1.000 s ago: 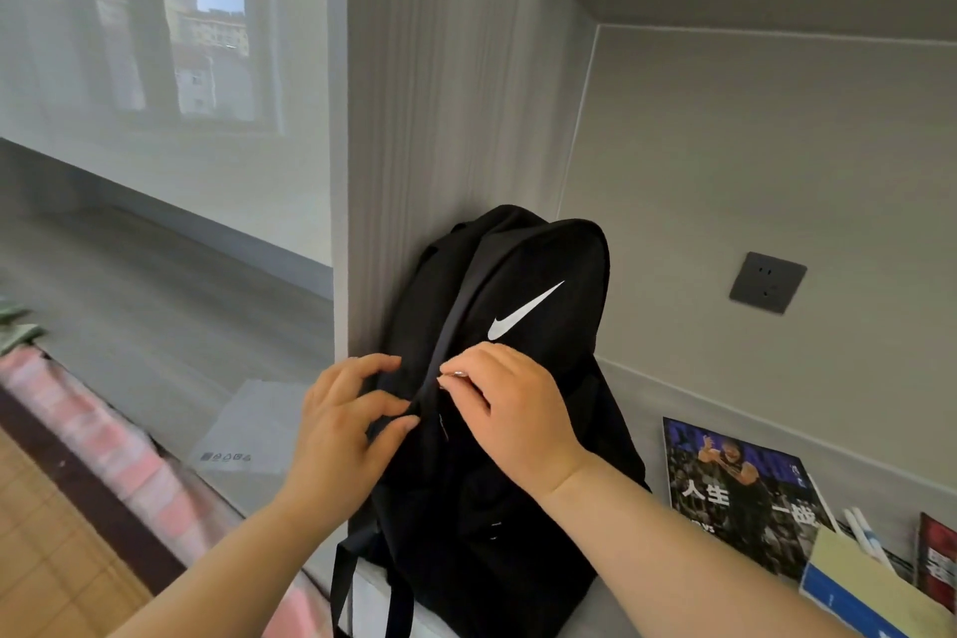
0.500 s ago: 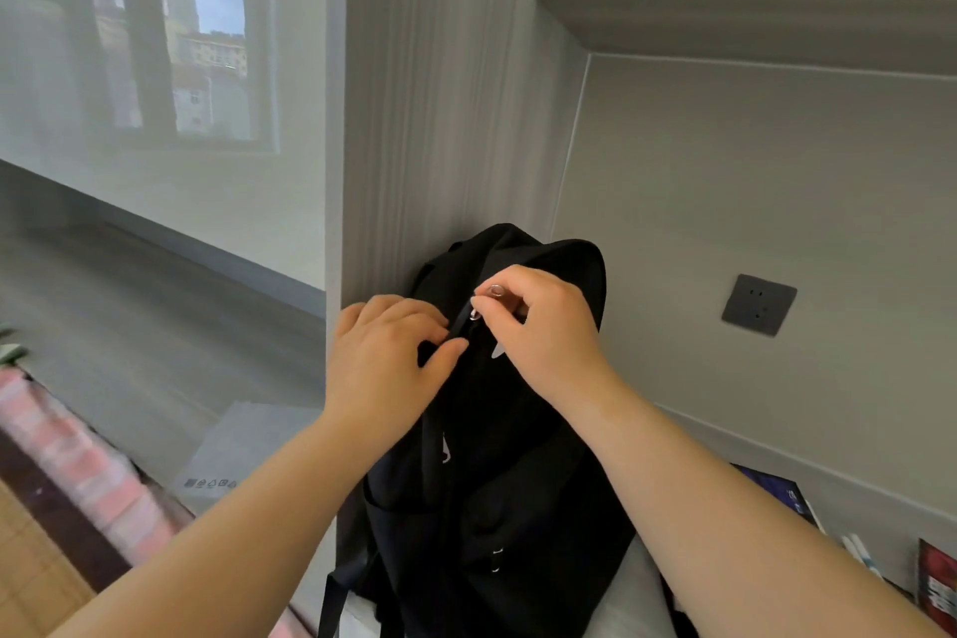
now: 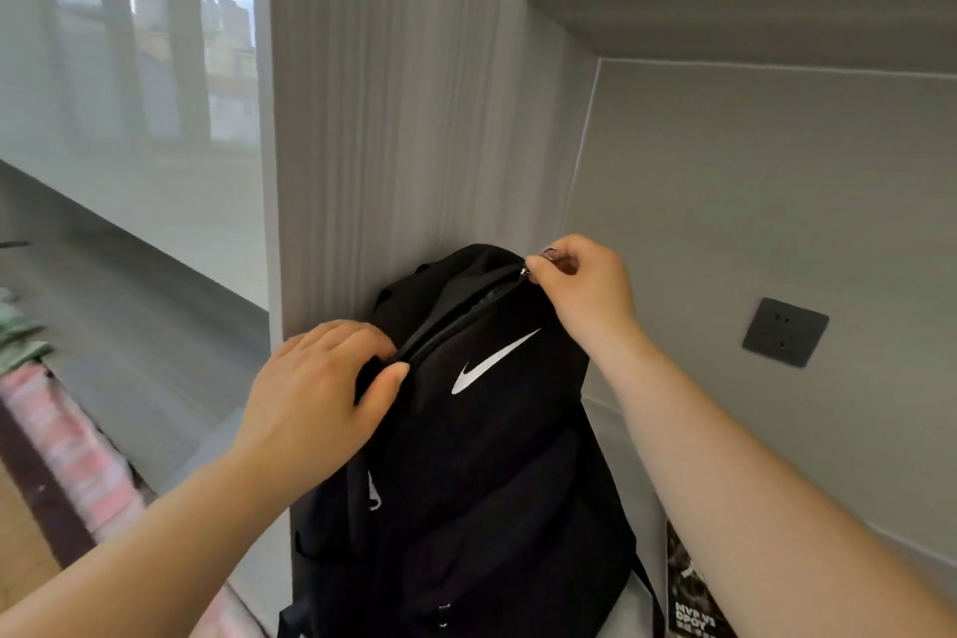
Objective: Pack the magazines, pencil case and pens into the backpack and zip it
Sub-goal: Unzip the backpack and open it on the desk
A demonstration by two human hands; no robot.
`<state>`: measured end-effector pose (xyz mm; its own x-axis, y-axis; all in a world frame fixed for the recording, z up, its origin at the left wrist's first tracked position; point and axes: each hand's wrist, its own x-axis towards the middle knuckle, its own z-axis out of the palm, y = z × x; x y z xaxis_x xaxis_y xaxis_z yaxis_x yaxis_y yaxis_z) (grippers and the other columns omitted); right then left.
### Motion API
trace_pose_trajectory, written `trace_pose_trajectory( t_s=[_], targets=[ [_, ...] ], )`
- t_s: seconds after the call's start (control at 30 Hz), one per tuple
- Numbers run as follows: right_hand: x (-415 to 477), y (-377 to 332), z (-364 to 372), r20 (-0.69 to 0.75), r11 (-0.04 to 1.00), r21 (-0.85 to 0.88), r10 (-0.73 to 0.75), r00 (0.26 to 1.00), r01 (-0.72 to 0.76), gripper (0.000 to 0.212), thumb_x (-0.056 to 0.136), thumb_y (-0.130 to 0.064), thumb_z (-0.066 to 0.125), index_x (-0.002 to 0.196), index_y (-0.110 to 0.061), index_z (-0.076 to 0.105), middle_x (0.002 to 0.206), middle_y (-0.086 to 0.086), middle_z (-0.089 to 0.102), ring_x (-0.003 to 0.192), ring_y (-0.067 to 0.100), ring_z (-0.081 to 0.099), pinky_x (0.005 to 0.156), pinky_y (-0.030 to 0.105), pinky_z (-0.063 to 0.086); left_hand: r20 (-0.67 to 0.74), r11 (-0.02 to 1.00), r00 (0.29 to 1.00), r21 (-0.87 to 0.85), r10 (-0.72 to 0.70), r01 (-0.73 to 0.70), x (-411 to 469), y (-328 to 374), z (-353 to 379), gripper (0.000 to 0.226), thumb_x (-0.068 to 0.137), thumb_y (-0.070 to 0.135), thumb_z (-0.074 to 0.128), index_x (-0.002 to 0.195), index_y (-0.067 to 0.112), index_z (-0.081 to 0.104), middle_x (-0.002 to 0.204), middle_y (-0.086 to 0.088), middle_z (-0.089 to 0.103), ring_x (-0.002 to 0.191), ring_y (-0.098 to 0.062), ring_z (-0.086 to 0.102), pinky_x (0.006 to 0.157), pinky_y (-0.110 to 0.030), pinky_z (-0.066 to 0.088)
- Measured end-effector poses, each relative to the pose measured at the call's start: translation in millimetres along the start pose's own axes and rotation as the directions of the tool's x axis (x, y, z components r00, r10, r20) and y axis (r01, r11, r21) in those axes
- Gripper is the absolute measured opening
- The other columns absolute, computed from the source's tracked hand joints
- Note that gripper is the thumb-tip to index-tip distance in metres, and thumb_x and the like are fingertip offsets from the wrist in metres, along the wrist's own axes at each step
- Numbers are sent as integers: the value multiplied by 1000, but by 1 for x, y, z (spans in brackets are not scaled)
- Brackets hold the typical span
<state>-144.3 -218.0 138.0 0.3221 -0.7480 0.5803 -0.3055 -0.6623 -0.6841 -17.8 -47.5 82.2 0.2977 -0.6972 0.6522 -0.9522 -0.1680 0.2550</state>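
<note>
Right hand (image 3: 582, 293) pinches the zipper pull (image 3: 549, 253), now run well up from the left hand (image 3: 316, 394) gripping the backpack (image 3: 492, 461). It's opening for packing, I'd say!

right hand (image 3: 582, 288) pinches zipper pull (image 3: 549, 254) | left hand (image 3: 316, 394) grips backpack (image 3: 487, 456)

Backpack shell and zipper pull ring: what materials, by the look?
The backpack looks like matte black woven synthetic fabric; it creases where the left hand grips it. The zipper pull ring is shiny, silver, probably metal, pinched by the right hand.
</note>
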Motion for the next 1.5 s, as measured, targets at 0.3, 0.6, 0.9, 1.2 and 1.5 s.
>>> trace_pose_trajectory(
  t_s=[0.3, 0.6, 0.9, 1.2, 1.5],
  targets=[
    [10, 6, -5, 23, 993, 63, -104, 994, 102, 34, 79, -21, 62, 51, -29, 44, 62, -4, 61, 71, 22, 63, 67, 33, 48, -6, 991, 1000, 137, -11, 12, 88, 59, 28, 31, 88, 39, 47, 111, 23, 61, 113, 1, 64, 108, -21, 53, 87, -30, 31],
    [50, 61, -18, 4, 964, 199, 182, 983, -179, 35, 80, -15, 58, 46, -22, 49, 54, -9, 56, 51, 5, 45, 65, 26, 37, -103, 960, 982, 251, 157, -127, 75, 37, 15, 19, 75, 27, 62, 66, 14, 72, 65, -1, 74, 65, -24, 69, 76, -40, 47],
    [58, 82, -19, 29, 980, 199, 25, 999, -30, 33, 79, -21, 62, 49, -24, 50, 50, -14, 57, 48, -9, 53, 50, 6, 38, 162, 862, 976, 465, 143, -203, 133, 93, 60, 42, 87, 49, 41, 110, 20, 59, 109, 0, 64, 100, -20, 55, 83, -33, 35],
    [65, 130, -10, 162, 886, 367, 240, 957, -284, 38, 83, -18, 62, 47, -19, 49, 48, -11, 54, 42, -6, 47, 52, 11, 35, -26, 911, 963, 332, 269, -245, 126, 80, 72, 21, 82, 23, 63, 74, 4, 71, 70, -12, 72, 64, -31, 64, 56, -31, 36],
    [26, 207, 9, 228, 793, 215, 526, 819, -570, 38, 84, -17, 59, 48, -14, 48, 55, -2, 52, 58, 9, 47, 55, 21, 36, -47, 907, 963, 352, 265, -232, 126, 69, 72, 13, 77, 17, 69, 74, 5, 73, 69, -15, 73, 62, -35, 67, 54, -31, 37]
  ],
)
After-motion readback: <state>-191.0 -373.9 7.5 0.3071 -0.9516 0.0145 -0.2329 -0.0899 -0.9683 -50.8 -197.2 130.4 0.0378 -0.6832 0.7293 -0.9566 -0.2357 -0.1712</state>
